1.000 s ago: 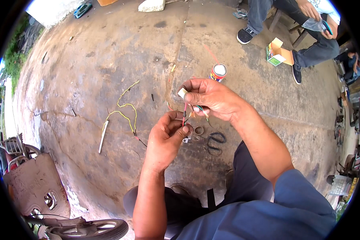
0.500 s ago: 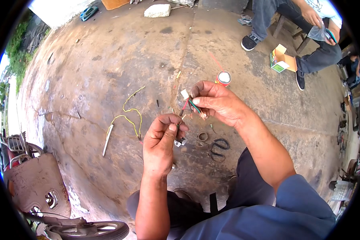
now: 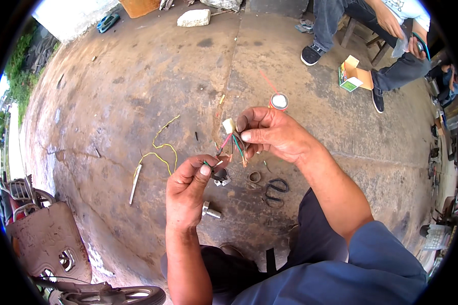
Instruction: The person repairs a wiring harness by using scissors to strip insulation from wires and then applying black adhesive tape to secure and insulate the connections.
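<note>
My right hand grips short coloured wires, red, green and dark with frayed copper ends, just below a white plastic connector. My left hand is lower and to the left, pinching a wire end with green on it between thumb and fingers. A small silver metal part shows beside it. A bolt-like metal piece lies below, with a tape roll and black looped cord to the right. Yellow wire lies beside a silver strip on the left.
A can and open carton are on the stained concrete floor. A seated person is at upper right. A two-wheeler stands at lower left; a white block lies at the back.
My left hand has moved left and downward, away from the connector. My right hand shifted its grip along the wires. The bolt-like piece now shows below my left hand.
</note>
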Demonstrator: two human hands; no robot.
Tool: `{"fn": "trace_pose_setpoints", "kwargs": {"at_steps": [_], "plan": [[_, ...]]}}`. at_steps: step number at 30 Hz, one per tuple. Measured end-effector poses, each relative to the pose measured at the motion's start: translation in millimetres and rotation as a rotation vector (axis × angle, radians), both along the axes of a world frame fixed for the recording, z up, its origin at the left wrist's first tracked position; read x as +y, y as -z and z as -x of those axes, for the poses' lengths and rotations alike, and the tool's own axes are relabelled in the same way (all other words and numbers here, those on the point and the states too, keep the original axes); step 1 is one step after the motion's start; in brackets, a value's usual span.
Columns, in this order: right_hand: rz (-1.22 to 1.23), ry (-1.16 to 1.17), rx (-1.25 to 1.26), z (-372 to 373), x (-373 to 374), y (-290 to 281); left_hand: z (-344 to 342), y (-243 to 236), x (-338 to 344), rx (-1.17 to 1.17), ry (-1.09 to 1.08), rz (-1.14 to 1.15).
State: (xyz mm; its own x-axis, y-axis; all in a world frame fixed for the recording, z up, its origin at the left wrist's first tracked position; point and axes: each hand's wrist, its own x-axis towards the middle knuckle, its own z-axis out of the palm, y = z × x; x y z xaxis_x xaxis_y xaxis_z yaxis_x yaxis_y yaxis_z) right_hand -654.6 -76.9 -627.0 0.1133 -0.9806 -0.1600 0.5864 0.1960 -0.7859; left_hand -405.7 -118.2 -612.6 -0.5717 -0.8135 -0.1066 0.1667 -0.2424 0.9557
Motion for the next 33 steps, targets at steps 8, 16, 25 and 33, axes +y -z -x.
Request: {"fn": "trace_pose_setpoints", "kwargs": {"at_steps": [8, 16, 25, 33], "plan": [[0.002, -0.037, 0.002, 0, 2, -10, 5, -4, 0, 0.014, 0.005, -0.034], [0.006, -0.151, -0.142, -16, 6, -10, 4, 2, -2, -0.009, -0.115, -0.086], [-0.06, -0.074, -0.15, -37, 2, -1, 3, -2, 2, 0.061, -0.062, -0.13], [-0.219, 0.066, 0.16, -43, 0, -11, 6, 5, 5, -0.086, 0.044, 0.173]]}}
